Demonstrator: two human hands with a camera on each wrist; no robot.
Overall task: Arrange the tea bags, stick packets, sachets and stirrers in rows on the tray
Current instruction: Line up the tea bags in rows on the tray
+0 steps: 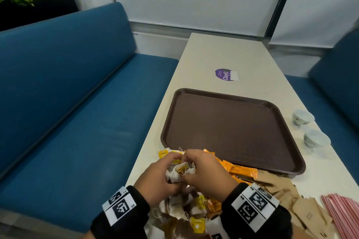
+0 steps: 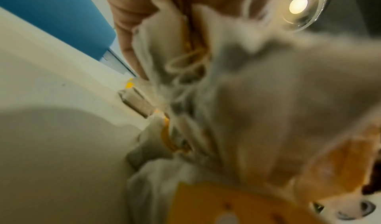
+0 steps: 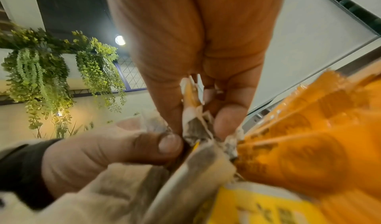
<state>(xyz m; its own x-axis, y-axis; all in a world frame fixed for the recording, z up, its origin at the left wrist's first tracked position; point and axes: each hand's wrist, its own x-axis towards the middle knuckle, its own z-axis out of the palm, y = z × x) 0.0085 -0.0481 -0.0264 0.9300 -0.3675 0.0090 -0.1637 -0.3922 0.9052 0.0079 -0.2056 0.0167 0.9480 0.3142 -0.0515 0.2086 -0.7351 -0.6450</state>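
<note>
A brown tray [image 1: 233, 132] lies bare on the pale table. Just in front of its near edge, my left hand [image 1: 167, 169] and right hand [image 1: 196, 169] meet over a bunch of white tea bags [image 1: 179, 172] with strings and yellow tags, both gripping it. More tea bags [image 1: 182, 209] lie heaped under my wrists. In the right wrist view my fingers [image 3: 226, 121] pinch a tea bag [image 3: 195, 128] while the left thumb [image 3: 167, 143] presses it. Orange stick packets [image 1: 240, 170], brown sachets [image 1: 287, 190] and pink stirrers [image 1: 342, 211] lie to the right.
Two small white cups [image 1: 302, 116] [image 1: 315, 138] stand right of the tray. A purple sticker [image 1: 225, 74] lies beyond the tray. Blue benches [image 1: 68, 103] flank the narrow table [image 1: 223, 52], whose left edge runs close to my left hand.
</note>
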